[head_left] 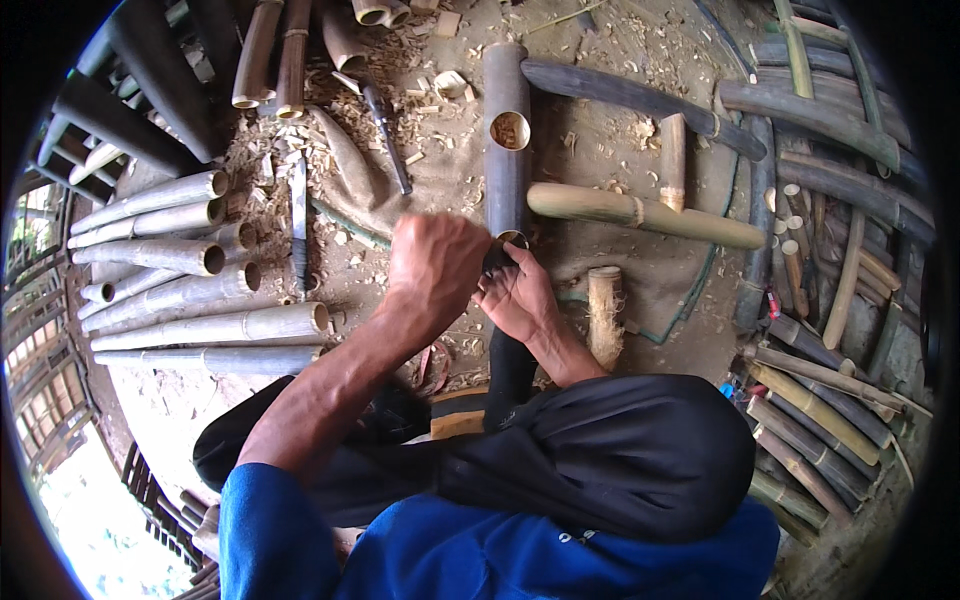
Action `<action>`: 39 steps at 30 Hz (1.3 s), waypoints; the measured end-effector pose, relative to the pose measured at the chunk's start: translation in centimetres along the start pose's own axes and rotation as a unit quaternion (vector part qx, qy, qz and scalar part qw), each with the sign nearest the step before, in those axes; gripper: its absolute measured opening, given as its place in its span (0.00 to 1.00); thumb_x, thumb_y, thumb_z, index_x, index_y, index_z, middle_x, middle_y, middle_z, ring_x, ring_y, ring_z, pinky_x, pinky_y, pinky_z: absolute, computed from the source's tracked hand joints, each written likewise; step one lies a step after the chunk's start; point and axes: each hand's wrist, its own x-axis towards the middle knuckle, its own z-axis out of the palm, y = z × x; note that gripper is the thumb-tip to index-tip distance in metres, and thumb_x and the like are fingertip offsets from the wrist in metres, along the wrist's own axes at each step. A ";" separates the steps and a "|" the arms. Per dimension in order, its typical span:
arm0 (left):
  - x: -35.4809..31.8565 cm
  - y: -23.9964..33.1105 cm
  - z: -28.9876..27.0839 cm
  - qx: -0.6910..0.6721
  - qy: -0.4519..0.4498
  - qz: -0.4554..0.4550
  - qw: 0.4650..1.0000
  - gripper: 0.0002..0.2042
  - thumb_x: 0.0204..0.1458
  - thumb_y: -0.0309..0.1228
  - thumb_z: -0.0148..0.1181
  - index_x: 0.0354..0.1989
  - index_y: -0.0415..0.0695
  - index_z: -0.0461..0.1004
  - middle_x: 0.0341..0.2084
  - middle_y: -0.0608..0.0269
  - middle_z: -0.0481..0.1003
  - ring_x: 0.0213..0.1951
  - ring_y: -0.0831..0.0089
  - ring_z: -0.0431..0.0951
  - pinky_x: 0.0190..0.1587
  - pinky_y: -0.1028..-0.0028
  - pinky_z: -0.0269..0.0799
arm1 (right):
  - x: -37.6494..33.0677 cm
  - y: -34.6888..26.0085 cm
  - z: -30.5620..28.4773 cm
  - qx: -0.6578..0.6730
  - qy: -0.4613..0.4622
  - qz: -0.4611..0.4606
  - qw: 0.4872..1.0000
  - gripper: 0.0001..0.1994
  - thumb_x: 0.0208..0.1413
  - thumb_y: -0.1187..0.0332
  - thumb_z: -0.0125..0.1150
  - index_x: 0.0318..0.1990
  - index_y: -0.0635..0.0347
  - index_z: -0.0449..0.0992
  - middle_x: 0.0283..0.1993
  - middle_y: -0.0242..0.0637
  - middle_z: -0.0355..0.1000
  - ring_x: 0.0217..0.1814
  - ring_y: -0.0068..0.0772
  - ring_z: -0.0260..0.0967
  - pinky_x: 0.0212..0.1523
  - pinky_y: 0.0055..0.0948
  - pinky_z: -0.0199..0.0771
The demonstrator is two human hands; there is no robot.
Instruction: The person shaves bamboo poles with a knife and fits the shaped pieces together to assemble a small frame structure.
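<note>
Blue garment [450, 550], one. Right grip [515, 295], one: half-curled, thumb beside the nearer opening of the dark bamboo post [507, 190]; firm hold cannot be told. Left grip [437, 255], one: fist, contents hidden. Post, one, lying ahead, two openings: probably stiff, smooth, light; best held between openings. Bladed tools [299, 200], two; tan bamboo length [600, 208], one.

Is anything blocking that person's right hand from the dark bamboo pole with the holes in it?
Nothing visible does: the right hand is at the nearer hole of the dark bamboo pole. The left hand, close beside it, may hide part of that spot.
</note>
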 end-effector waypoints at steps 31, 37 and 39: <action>8.1 8.3 7.1 -0.541 0.299 0.012 0.786 0.44 0.34 0.17 0.68 0.65 0.51 0.58 0.56 0.41 0.60 0.53 0.40 0.70 0.54 0.55 0.73 | 2.8 -13.4 8.8 -0.998 -0.044 -0.034 0.028 0.12 0.54 0.64 0.55 0.43 0.57 0.74 0.45 0.42 0.75 0.51 0.44 0.72 0.52 0.41 0.69; 8.9 9.9 5.9 -0.380 0.108 0.244 0.886 0.35 0.41 0.16 0.61 0.62 0.51 0.62 0.58 0.40 0.63 0.55 0.40 0.72 0.56 0.57 0.73 | -4.4 -14.8 1.4 -0.925 0.202 -0.048 0.318 0.23 0.60 0.58 0.54 0.58 0.60 0.67 0.59 0.52 0.69 0.59 0.52 0.69 0.61 0.41 0.68; 8.5 8.5 6.2 -0.458 0.172 0.185 0.852 0.39 0.40 0.15 0.60 0.65 0.54 0.60 0.61 0.37 0.59 0.56 0.39 0.71 0.57 0.57 0.73 | -2.4 -14.6 4.9 -0.964 0.150 0.006 0.221 0.22 0.57 0.60 0.57 0.56 0.60 0.68 0.56 0.52 0.70 0.57 0.54 0.70 0.57 0.44 0.70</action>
